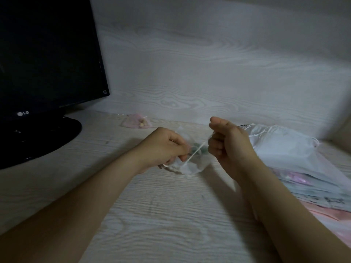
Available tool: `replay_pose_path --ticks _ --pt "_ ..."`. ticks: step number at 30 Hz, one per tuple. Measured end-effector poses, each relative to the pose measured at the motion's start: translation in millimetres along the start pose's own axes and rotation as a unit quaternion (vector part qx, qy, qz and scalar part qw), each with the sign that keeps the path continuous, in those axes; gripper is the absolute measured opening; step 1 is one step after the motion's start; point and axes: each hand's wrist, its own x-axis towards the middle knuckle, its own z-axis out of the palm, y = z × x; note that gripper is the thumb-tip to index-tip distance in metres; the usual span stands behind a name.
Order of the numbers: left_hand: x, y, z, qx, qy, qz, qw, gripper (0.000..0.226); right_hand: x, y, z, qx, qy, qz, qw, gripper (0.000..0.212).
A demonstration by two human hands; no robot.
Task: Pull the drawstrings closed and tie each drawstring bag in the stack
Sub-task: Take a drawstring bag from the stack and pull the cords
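One sheer white drawstring bag (191,165) sits mid-desk, low between both hands, with greenish contents dimly visible inside; blur hides its mouth. Left hand (167,147) has its fingers curled round the bag's left side. Right hand (228,143), fisted, pinches the drawstring (196,151), which runs taut and slanted from the bag up to it. Stack (296,158) of flat bags, white over pink, lies just beside the right hand and reaches the frame's right edge. Pink bag (135,121) rests well apart, near the back panel (209,63). Monitor (47,54) and its base occupy the left rear corner. Pale woodgrain desk (161,215) shows between the forearms and between the bag and the back panel.
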Motion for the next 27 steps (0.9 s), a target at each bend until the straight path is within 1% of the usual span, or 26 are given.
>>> replay_pose_path --ticks 2,4,9,11,13,15,17,18,19,21,23,25,27 --pt "-2 2 0 -0.004 -0.015 -0.002 1.000 0.008 -2 -2 2 0.036 -0.017 0.003 0.999 0.010" --pt "-2 4 0 0.001 -0.027 -0.008 1.000 0.008 -3 -1 4 0.047 -0.016 -0.002 0.999 0.015" --pt "-3 8 -1 0.013 -0.050 -0.008 0.999 0.022 -2 7 3 -0.002 -0.035 -0.030 0.999 0.021" --pt "-5 9 0 0.010 -0.054 0.001 0.998 0.020 -2 8 3 -0.025 -0.060 -0.048 0.997 0.025" --pt "-5 9 1 0.004 -0.050 0.008 0.999 0.018 -3 9 2 -0.061 -0.084 -0.082 0.991 0.035" --pt "-4 8 -1 -0.004 -0.049 0.009 0.999 0.021 -2 11 2 -0.089 -0.098 -0.112 0.985 0.051" --pt "-4 7 -2 -0.017 -0.047 0.005 0.999 0.023 -2 14 3 -0.119 -0.095 -0.134 0.979 0.062" --pt "-3 7 -2 -0.028 -0.044 0.001 0.999 0.023 -2 15 3 -0.145 -0.081 -0.149 0.975 0.064" --pt "-2 6 -2 -0.042 -0.040 -0.004 0.998 0.023 -2 16 3 -0.172 -0.065 -0.163 0.969 0.061" --pt "0 5 -2 -0.070 -0.036 -0.012 0.997 0.022 -3 16 3 -0.228 -0.043 -0.182 0.955 0.045" --pt "0 5 -2 -0.081 -0.033 -0.020 0.996 0.021 -5 16 3 -0.282 -0.058 -0.186 0.939 0.033" --pt "1 5 -2 -0.100 -0.034 -0.023 0.994 0.021 -7 18 4 -0.323 -0.078 -0.187 0.925 0.032" --pt "2 5 -3 -0.114 -0.029 -0.030 0.993 0.021 -9 20 5 -0.361 -0.092 -0.209 0.904 0.035"
